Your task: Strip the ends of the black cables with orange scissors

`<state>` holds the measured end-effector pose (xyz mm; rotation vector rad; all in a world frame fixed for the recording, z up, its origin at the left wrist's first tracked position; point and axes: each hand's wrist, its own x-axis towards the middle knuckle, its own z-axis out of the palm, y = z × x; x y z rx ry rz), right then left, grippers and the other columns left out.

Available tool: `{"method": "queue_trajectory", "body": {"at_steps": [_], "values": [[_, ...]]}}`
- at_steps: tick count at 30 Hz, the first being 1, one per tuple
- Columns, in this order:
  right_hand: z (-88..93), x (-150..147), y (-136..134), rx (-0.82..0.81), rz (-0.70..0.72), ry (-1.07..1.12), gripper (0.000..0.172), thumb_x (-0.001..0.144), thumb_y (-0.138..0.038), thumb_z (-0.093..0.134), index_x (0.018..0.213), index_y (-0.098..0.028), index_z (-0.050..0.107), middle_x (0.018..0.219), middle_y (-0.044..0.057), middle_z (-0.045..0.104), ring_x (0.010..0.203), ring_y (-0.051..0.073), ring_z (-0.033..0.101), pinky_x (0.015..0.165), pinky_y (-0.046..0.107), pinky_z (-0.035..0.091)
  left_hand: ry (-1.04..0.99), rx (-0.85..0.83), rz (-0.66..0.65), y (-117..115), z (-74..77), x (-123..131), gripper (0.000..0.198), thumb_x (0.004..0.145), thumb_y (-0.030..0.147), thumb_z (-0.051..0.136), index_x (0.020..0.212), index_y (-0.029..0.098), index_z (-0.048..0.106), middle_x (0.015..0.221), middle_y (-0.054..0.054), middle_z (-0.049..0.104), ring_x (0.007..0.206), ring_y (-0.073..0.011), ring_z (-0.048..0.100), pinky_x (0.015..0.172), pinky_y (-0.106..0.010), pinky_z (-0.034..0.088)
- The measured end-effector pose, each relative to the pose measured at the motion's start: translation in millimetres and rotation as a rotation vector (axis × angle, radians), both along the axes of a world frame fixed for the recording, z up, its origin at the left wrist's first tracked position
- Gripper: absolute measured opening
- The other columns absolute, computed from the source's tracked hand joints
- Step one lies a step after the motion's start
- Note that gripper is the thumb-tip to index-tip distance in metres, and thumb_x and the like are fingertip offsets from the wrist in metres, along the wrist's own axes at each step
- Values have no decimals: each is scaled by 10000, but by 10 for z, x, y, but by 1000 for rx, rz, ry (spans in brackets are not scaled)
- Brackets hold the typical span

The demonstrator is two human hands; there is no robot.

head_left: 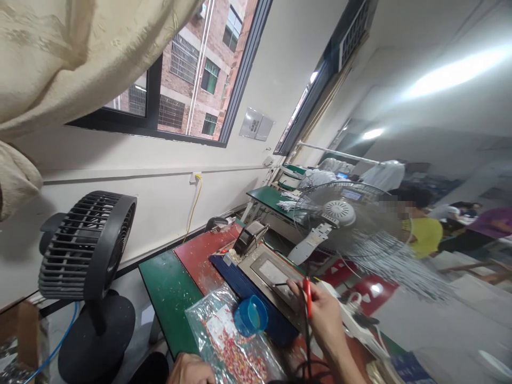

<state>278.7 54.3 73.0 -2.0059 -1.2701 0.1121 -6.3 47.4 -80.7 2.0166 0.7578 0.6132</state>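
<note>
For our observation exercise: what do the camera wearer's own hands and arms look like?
The right grip is a bare hand with no glove; the forearm shows no sleeve or watch. The left grip, cut off by the picture's edge, is ungloved too; any sleeve there is out of view.

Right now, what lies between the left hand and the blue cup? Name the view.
In the head view, clear plastic scattered with small red and yellow bits lies between the left hand and the blue cup, along with part of a white patch.

You have two hands (191,369) (326,314), one red-handled tool (307,296), one blue container (242,320), one plastic bag (200,316) and two fans (98,250) (339,211).
</note>
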Motion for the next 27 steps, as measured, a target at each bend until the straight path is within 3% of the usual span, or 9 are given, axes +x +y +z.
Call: {"method": "queue_trajectory", "body": {"at_steps": [7, 14, 18, 24, 27], "values": [[-250, -291, -276, 157, -123, 171, 511, 596, -605, 617, 776, -136, 713, 694, 58, 708, 703, 246, 646, 629, 263, 504, -25, 89, 76, -68, -10, 10, 186, 625, 107, 539, 466, 181, 478, 413, 72, 266, 404, -62, 322, 468, -224, 234], [-577, -481, -478, 155, -138, 292, 426, 572, -510, 688, 768, -133, 715, 684, 46, 712, 678, 239, 651, 613, 250, 508, -33, 164, 104, -106, 64, -12, 174, 630, 99, 521, 496, 189, 456, 425, 75, 281, 443, -75, 352, 511, -231, 265], [-635, -595, -567, 173, -106, 231, 420, 607, -521, 658, 764, -135, 709, 671, 43, 699, 632, 208, 637, 587, 230, 497, -16, 164, 89, -109, 100, -16, 175, 662, 139, 518, 514, 187, 438, 428, 76, 298, 455, -74, 370, 513, -228, 256], [-741, -682, -583, 100, -78, 118, 374, 669, -531, 604, 619, -167, 674, 469, -15, 589, 554, 157, 587, 538, 189, 472, -19, 129, 64, -122, 170, -47, 210, 696, 177, 500, 502, 196, 421, 427, 68, 290, 447, -85, 353, 502, -242, 245], [-757, -692, -581, 95, -83, 171, 375, 668, -528, 606, 683, -165, 696, 500, -8, 612, 549, 158, 583, 536, 200, 474, 2, 93, 38, -111, 221, -63, 228, 726, 198, 490, 508, 198, 423, 440, 60, 302, 458, -90, 355, 513, -246, 251]]}}
